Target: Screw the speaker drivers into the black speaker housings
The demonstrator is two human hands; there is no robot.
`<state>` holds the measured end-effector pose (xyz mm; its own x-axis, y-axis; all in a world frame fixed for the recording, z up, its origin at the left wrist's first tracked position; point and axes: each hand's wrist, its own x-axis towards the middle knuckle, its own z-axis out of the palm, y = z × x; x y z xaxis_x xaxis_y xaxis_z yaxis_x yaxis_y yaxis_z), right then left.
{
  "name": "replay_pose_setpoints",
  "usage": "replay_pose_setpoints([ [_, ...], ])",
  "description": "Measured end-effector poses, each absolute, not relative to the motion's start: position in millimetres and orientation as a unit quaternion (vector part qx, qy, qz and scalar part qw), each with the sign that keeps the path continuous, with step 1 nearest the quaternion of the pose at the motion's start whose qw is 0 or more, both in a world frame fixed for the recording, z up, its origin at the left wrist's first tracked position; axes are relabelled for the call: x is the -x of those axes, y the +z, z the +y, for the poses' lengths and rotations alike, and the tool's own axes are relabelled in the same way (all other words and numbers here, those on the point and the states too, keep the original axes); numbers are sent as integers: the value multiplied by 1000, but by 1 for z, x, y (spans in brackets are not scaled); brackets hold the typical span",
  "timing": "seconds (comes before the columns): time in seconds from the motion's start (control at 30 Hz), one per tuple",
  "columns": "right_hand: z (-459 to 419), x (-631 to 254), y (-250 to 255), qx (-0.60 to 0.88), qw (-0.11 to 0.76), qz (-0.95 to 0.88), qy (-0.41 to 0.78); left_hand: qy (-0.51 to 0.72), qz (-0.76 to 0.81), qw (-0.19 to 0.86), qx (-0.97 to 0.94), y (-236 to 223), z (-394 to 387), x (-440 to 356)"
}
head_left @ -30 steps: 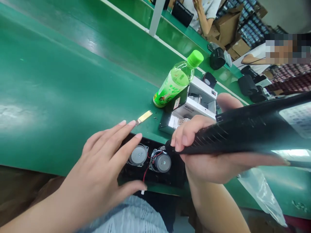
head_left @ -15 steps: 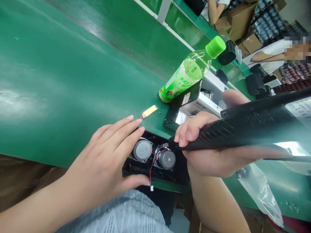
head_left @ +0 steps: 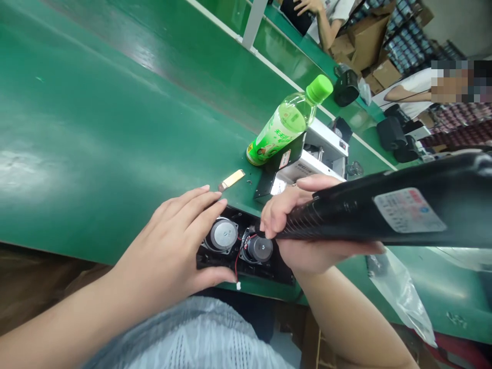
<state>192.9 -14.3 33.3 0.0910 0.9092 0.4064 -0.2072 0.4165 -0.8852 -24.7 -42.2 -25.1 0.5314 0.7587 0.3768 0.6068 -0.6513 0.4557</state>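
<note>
Right hand (head_left: pixel 282 215) curled shut round black handheld tool (head_left: pixel 369 218), now rolled, label (head_left: pixel 409 210) facing up, front end just above right speaker (head_left: pixel 260 249). Left hand (head_left: pixel 165 241) open, fingers spread beside left speaker (head_left: pixel 223 234), thumb at edge of black panel (head_left: pixel 284 274) on surface (head_left: pixel 96 143).

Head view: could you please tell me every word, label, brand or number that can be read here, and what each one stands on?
Green-capped plastic bottle: green characters on its label, too blurred to read.
White sticker on the black handheld tool: too small to read.
Small sticker on the black plate: too small to read.
Nothing can be quoted.
</note>
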Motion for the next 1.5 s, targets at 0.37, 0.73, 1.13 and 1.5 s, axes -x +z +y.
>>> replay_pose_setpoints([
  [0.37,-17,-190,14,329,671,-524,408,272,393,129,-869,-31,-40,26],
  [0.73,-22,-254,114,376,731,-521,230,305,368,128,-869,-45,-36,35],
  [1.13,33,-250,79,421,727,-498,213,313,365,119,-869,-47,-33,33],
  [1.5,32,-266,74,394,743,-481,248,287,331,124,-890,-35,-32,-8],
])
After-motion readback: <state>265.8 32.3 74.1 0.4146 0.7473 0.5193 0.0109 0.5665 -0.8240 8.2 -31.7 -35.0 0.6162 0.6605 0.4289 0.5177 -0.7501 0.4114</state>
